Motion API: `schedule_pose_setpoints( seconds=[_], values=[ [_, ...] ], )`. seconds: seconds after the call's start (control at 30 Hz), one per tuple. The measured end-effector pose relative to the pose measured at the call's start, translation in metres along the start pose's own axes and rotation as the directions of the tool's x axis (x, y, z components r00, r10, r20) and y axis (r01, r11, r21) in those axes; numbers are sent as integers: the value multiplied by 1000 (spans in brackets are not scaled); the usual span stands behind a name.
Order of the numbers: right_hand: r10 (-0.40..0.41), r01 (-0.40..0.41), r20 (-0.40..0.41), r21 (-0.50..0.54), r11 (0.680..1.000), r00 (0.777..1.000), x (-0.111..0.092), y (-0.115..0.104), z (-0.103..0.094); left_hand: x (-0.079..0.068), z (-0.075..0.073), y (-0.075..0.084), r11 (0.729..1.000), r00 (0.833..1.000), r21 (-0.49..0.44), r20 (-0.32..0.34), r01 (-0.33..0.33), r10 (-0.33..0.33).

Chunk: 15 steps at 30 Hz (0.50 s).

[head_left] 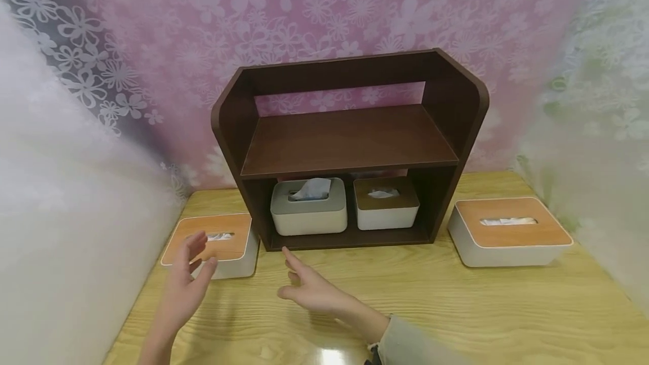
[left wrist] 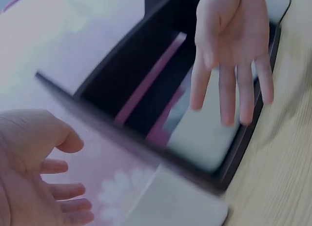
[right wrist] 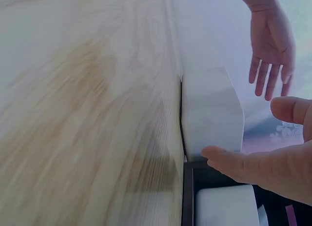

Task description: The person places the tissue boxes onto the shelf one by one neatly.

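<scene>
My left hand [head_left: 185, 292] hovers in front of the left tissue box [head_left: 228, 249], which has an orange wood lid and a white body; part of the box is hidden behind the hand. To the right, my right hand [head_left: 316, 293] is above the table near the shelf's lower front edge, palm turned toward the left hand. Both hands hold nothing, and their fingers are extended or relaxed. In the dark brown shelf's [head_left: 350, 137] lower compartment sit a grey-lidded tissue box [head_left: 309, 223] with a tissue sticking out and a brown-lidded tissue box [head_left: 387, 218].
Right of the shelf stands another orange-lidded tissue box [head_left: 507, 255] on the wood-grain table [head_left: 405, 297]. A pink floral backdrop [head_left: 345, 10] rises behind the shelf, with pale walls at both sides.
</scene>
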State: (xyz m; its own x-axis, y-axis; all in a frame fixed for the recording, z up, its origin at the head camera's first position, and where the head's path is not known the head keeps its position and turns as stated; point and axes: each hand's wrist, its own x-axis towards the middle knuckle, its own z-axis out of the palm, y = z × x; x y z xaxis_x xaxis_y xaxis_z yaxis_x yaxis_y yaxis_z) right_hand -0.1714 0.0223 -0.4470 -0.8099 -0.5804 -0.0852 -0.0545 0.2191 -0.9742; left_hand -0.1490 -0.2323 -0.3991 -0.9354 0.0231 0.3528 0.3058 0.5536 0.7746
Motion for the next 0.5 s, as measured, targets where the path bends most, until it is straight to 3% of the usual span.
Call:
schedule_pose_setpoints(
  seconds=[0.13,0.27,0.4,0.5],
  values=[
    [-7,7,-33,-8,1000,999,13,-3,12,3,-17,-15,995,990,3,-96,103,-102],
    [0,-1,-50,-13,1000,999,21,-3,20,7,-28,-27,974,964,24,-154,225,-219],
    [7,-6,-50,7,1000,999,26,-1,25,10,-39,-39,953,950,81,-132,293,-281],
    [9,-7,-53,32,999,999,29,0,25,12,-43,-52,947,948,55,-65,315,-312]
  ],
)
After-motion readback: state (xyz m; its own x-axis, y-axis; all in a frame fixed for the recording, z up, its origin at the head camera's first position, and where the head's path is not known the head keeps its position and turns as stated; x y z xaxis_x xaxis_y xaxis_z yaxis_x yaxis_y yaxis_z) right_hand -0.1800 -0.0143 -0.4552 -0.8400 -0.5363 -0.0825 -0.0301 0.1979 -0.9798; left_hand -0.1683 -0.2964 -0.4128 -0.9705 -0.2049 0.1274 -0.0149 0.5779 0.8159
